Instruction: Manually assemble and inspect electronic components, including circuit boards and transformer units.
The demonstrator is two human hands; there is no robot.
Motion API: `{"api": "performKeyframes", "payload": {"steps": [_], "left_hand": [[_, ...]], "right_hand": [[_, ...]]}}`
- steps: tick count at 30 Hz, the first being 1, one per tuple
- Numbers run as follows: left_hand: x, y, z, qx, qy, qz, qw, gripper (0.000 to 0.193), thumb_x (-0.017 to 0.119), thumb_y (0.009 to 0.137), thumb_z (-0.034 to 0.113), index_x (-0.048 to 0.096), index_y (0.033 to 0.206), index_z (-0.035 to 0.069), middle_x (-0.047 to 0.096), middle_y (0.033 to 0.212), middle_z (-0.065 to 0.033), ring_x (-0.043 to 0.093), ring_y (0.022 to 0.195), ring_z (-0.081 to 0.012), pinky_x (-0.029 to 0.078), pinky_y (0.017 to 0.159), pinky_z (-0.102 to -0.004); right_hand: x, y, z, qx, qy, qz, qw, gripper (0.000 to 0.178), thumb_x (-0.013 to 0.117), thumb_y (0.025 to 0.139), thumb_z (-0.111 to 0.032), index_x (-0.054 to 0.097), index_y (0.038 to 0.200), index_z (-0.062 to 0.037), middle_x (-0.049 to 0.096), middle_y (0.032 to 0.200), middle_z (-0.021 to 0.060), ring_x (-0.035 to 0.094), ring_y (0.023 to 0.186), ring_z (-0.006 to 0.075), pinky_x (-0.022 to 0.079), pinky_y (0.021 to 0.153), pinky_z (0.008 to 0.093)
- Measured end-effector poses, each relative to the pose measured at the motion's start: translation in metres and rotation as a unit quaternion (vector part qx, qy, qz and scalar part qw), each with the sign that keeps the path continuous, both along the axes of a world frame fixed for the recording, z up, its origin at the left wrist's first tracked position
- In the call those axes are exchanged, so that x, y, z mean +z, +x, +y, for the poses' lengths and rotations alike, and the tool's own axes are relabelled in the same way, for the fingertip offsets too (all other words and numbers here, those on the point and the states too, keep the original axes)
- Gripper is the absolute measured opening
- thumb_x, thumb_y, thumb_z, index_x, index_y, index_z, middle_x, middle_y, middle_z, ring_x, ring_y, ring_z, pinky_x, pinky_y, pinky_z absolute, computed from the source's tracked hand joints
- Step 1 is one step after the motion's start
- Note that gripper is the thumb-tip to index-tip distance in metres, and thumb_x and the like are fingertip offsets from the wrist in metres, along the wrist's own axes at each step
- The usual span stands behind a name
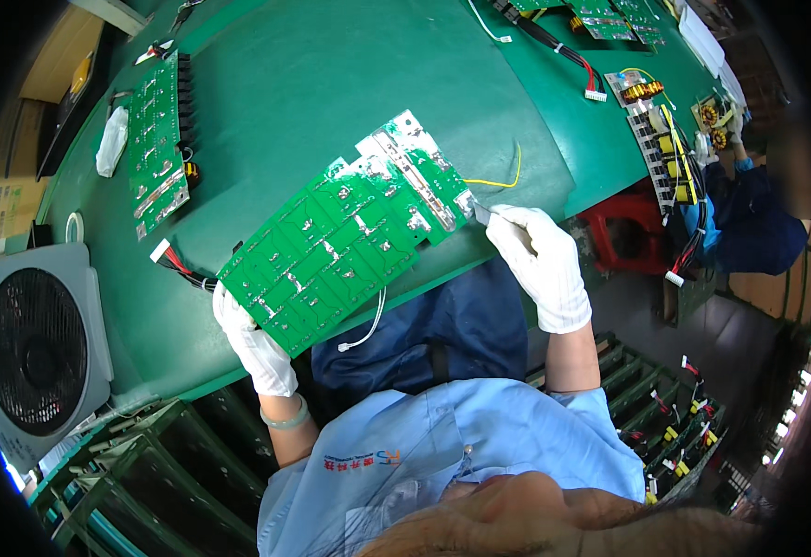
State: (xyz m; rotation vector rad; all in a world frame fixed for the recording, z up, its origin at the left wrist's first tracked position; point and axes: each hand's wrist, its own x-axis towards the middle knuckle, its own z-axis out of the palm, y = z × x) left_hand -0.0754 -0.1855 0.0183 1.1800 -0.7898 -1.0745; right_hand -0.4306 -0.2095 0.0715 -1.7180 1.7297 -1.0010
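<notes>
So the biggest thing here is the green workbench (312,84), with a grey box fan (38,325) off its left side. Next up is the green circuit board (331,251), solder side up over the near part of the bench, long axis running slantwise from near left to far right. The left hand (249,339), in a white glove, is touching the near-left end; its fingertips go out of sight at the board's edge, so I can't tell how tightly they close. The right hand (540,265), gloved too, is just off the right end, so the silvery soldered part lies to the left of its fingers, and it's clearly the nearer hand there. Thumb and fingers are pinching a small flat metal tool (480,214), tip right at the board's edge, can't say if touching. A thin yellow wire (507,184) curls out nearby. As for writing, there's only small red and blue chest lettering (359,461) with an orange-and-blue mark; I can't make out any on the board.
</notes>
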Motion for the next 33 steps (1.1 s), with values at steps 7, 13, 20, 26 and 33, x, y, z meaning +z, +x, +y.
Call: {"api": "performKeyframes", "payload": {"steps": [7,13,20,26,33], "left_hand": [[0.011,-0.008,-0.002,0.05,0.042,0.018,0.998,0.029,0.049,0.098,0.016,0.052,0.123,0.001,0.058,0.115,-0.0062,0.06,0.099,-0.0138,0.053,0.082,-0.0266],[0.009,-0.003,0.003,0.0,0.04,-0.383,0.923,0.032,0.054,0.088,0.006,0.059,0.12,0.003,0.058,0.12,-0.0079,0.049,0.119,-0.0217,0.042,0.101,-0.0318],[-0.002,0.005,0.013,0.002,0.025,-0.393,0.919,0.035,0.05,0.092,0.007,0.056,0.126,0.004,0.054,0.128,-0.0087,0.045,0.127,-0.0237,0.036,0.107,-0.0334],[0.018,-0.004,0.009,-0.024,-0.045,-0.599,0.799,0.032,0.061,0.081,0.002,0.066,0.112,0.005,0.061,0.123,-0.0086,0.043,0.129,-0.0334,0.037,0.107,-0.0402],[0.012,-0.002,0.012,-0.011,-0.039,-0.562,0.826,0.031,0.06,0.083,0.004,0.065,0.114,0.005,0.059,0.126,-0.0089,0.044,0.128,-0.0325,0.036,0.107,-0.0405]], "right_hand": [[0.008,-0.003,-0.003,0.046,0.008,0.051,0.998,0.024,0.075,0.083,-0.013,0.067,0.102,-0.0005,0.068,0.086,0.011,0.068,0.071,0.0172,0.053,0.064,0.0262],[0.009,-0.005,-0.002,0.033,0.007,-0.01,0.999,0.022,0.074,0.085,-0.012,0.068,0.102,0.0006,0.069,0.089,0.0105,0.067,0.075,0.0141,0.053,0.066,0.0252],[0.023,-0.017,-0.009,0.027,0.093,-0.063,0.993,0.023,0.065,0.09,-0.008,0.067,0.112,0.0001,0.07,0.096,0.0115,0.067,0.083,0.0137,0.052,0.074,0.026],[0.029,-0.009,-0.05,0.054,-0.025,-0.006,0.998,0.024,0.063,0.09,-0.007,0.067,0.114,-0.0013,0.068,0.094,0.0102,0.066,0.082,0.016,0.052,0.074,0.0269],[0.021,0.008,-0.104,0.163,-0.16,0.137,0.964,0.023,0.065,0.086,-0.006,0.067,0.109,-0.007,0.068,0.092,0.0088,0.064,0.083,0.0245,0.052,0.075,0.033]]}}
